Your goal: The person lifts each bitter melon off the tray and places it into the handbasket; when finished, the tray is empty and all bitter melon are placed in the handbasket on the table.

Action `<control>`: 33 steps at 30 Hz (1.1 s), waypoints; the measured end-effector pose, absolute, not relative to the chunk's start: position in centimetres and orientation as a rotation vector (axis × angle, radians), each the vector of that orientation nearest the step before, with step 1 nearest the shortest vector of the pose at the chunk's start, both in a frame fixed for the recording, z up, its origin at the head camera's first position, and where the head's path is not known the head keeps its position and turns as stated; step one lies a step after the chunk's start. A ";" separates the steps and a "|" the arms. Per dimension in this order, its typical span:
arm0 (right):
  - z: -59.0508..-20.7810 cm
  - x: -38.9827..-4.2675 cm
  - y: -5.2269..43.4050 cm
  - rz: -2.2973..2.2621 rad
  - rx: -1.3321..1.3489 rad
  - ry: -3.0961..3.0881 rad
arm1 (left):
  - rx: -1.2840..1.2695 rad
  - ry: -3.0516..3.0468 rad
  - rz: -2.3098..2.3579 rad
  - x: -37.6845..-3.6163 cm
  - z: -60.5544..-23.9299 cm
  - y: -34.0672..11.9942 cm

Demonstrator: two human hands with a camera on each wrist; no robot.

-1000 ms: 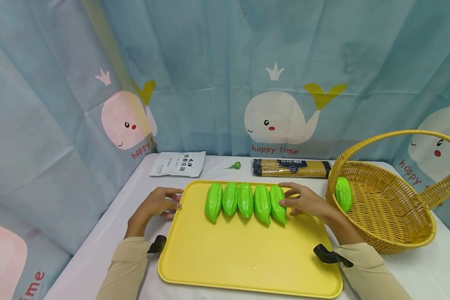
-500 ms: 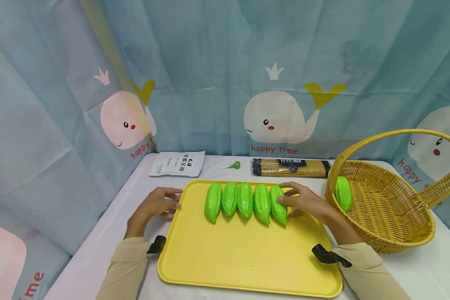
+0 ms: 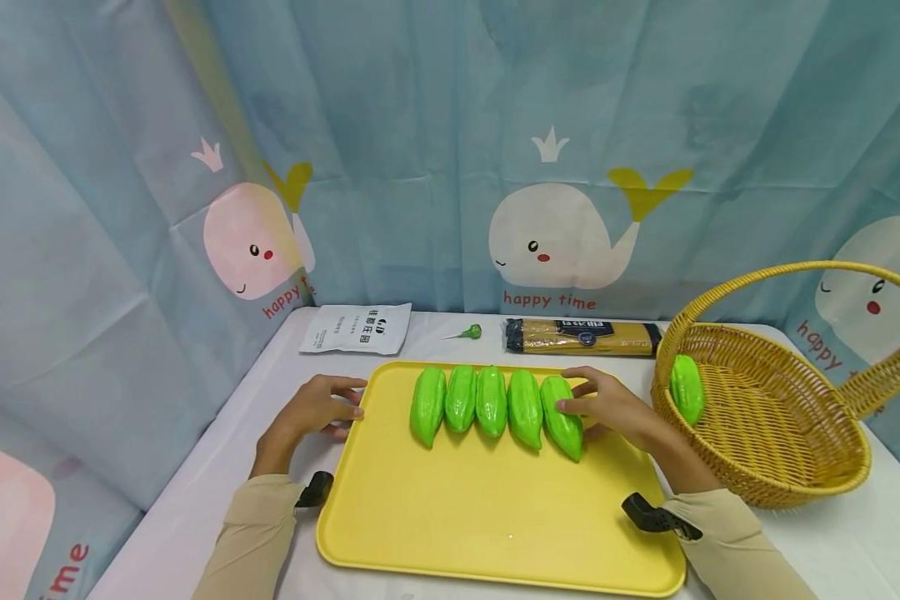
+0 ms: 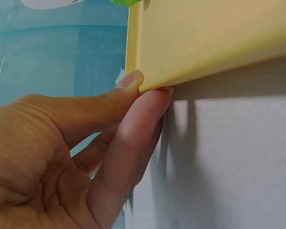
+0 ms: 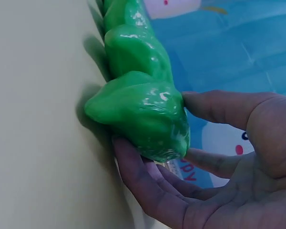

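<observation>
Several glossy green, ridged, pointed toy fruits [image 3: 461, 398] lie side by side along the far part of a yellow tray [image 3: 495, 517]. My right hand [image 3: 607, 407] holds the rightmost green toy fruit [image 3: 560, 417], which sits slanted with its tip toward the near right. In the right wrist view, the thumb is at its upper side and fingers curl round its lower side; its neighbour [image 5: 136, 55] lies just behind. My left hand [image 3: 321, 404] pinches the tray's left rim between thumb and fingers, clearly visible in the left wrist view at the tray edge [image 4: 155, 82].
A wicker basket [image 3: 780, 492] with a tall handle stands at the right, one green toy fruit [image 3: 687, 389] inside it. Behind the tray lie a white packet [image 3: 356, 328], a green lollipop-like item [image 3: 472, 331] and a pack of spaghetti [image 3: 615, 337]. A whale-print curtain [image 3: 390, 167] hangs behind.
The rightmost green toy fruit has turned, its tip shifting nearer and to the right, away from its neighbour. The right hand has shifted slightly with it; the left hand has stayed still.
</observation>
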State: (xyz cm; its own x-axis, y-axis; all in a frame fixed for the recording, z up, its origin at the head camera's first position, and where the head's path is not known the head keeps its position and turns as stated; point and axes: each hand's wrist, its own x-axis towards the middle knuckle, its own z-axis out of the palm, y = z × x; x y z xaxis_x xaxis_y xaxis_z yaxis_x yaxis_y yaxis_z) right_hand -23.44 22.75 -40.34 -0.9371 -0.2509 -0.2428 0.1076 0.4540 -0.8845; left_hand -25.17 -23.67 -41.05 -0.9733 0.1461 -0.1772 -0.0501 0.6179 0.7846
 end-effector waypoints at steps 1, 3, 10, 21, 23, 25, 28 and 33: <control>-40.3 -23.4 22.8 -1.477 -0.119 2.372 | 0.082 2.619 1.281 -25.2 -41.1 -23.7; -40.3 -23.4 22.9 -1.476 -0.118 2.372 | 0.085 2.622 1.279 -25.2 -41.1 -23.7; -39.6 -22.8 23.5 -1.456 -0.103 2.398 | 0.084 2.623 1.276 -25.2 -41.2 -23.7; -37.0 -19.9 24.8 -1.446 -0.177 2.483 | 0.090 2.625 1.256 -25.2 -40.8 -23.7; -36.4 -19.3 25.1 -1.446 -0.205 2.503 | 0.088 2.628 1.243 -25.3 -40.8 -23.7; -35.8 -18.7 25.4 -1.444 -0.213 2.517 | 0.089 2.632 1.231 -25.3 -40.7 -23.7; -35.0 -17.8 25.9 -1.438 -0.202 2.539 | 0.092 2.631 1.233 -25.3 -40.9 -23.8; -34.1 -16.3 27.3 -1.458 -0.204 2.562 | 0.101 2.630 1.243 -25.3 -41.0 -23.7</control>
State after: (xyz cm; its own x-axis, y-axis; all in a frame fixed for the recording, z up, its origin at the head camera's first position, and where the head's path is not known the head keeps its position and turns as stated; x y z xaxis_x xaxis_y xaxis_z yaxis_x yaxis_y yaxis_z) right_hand -16.27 27.28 -34.13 -0.9733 -0.2098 -0.0932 -0.0270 0.5079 -0.8610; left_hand -25.25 -23.73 -40.97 -0.9710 0.1595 -0.1781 -0.0363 0.6379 0.7693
